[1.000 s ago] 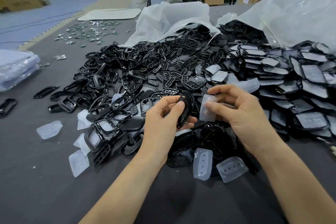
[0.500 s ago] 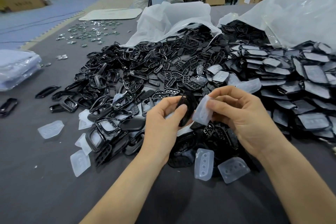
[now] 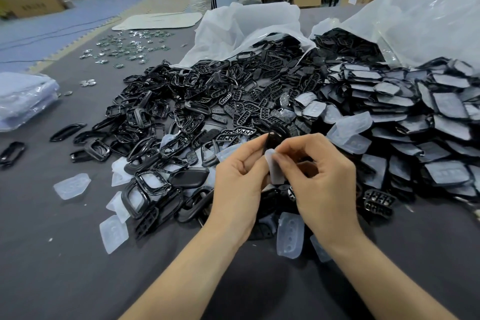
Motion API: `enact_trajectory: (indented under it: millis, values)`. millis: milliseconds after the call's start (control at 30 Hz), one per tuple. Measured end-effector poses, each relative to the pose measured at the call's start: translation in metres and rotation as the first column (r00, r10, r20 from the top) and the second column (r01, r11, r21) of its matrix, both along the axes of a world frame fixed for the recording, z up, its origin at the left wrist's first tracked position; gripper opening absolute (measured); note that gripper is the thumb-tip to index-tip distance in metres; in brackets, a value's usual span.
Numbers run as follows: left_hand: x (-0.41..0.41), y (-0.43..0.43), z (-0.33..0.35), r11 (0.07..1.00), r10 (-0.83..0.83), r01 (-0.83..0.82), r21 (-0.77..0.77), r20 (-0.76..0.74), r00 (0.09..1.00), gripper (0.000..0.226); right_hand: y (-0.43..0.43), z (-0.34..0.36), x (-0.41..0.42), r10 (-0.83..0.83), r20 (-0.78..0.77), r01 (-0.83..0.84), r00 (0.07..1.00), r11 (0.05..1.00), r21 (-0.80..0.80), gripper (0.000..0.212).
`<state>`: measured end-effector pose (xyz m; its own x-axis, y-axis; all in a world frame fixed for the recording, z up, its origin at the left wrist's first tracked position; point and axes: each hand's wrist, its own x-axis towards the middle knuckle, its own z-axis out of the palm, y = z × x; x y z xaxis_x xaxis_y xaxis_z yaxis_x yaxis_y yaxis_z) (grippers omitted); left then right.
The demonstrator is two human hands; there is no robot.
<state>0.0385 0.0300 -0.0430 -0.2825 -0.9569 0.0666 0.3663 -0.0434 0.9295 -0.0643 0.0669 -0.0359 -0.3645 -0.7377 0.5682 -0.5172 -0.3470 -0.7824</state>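
Pinching a black shell (image 3: 273, 138) between thumb and curled fingers, the left hand (image 3: 240, 174) holds it upright above the near edge of the heap in the head view. The right hand (image 3: 320, 182) sits just beside it. Its thumb and forefinger grip a translucent pad (image 3: 275, 170), whose upper end touches the shell's lower part, and its other fingers are curled in. Both pieces are in the air between the two hands, over the dark grey table (image 3: 78, 273).

Behind them spreads a loose pile of black frames (image 3: 197, 106), spilling from a white bag (image 3: 246, 26). To the right lies a stack of fitted parts (image 3: 420, 117), black with pale pads on them, in front of a second bag (image 3: 428, 15). A spare pad (image 3: 290, 235) lies on the table just below the right wrist, and another pad (image 3: 71, 186) lies well off to the left. Small metal pieces (image 3: 124, 47) are scattered at the far left, beyond a clear plastic bundle (image 3: 23, 101).
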Motion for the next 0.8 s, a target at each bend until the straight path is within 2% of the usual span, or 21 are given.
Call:
enact_trajectory:
  millis: [100,167,267,500,800]
  values:
    - [0.0001,0.0024,0.0014,1.0,-0.016,0.016,-0.024,-0.01,1.0,0.028,0.0005,-0.0042,0.0002,-0.068,-0.116,0.057,0.991,0.994,-0.095,0.007]
    - [-0.0015,0.0047,0.0031,1.0,-0.012,0.011,-0.024,-0.019,1.0,0.03,0.0008,-0.0063,0.0016,-0.11,-0.134,0.093,0.985,0.988,-0.124,0.006]
    - [-0.0028,0.0065,0.0036,1.0,-0.001,0.001,-0.018,-0.031,1.0,0.021,0.0005,-0.0073,0.0048,-0.115,-0.045,0.11,0.992,0.987,-0.114,0.005]
    - [-0.0015,0.0081,0.0067,0.997,-0.022,0.021,-0.072,-0.011,1.0,0.028,0.0018,-0.0045,0.0054,-0.169,-0.067,0.155,0.983,0.972,-0.175,0.003]
    - [-0.0014,0.0069,0.0082,0.996,-0.021,0.024,-0.089,0.026,0.999,0.032,0.002,-0.0007,0.0067,-0.122,0.086,0.13,0.989,0.987,-0.099,0.004]
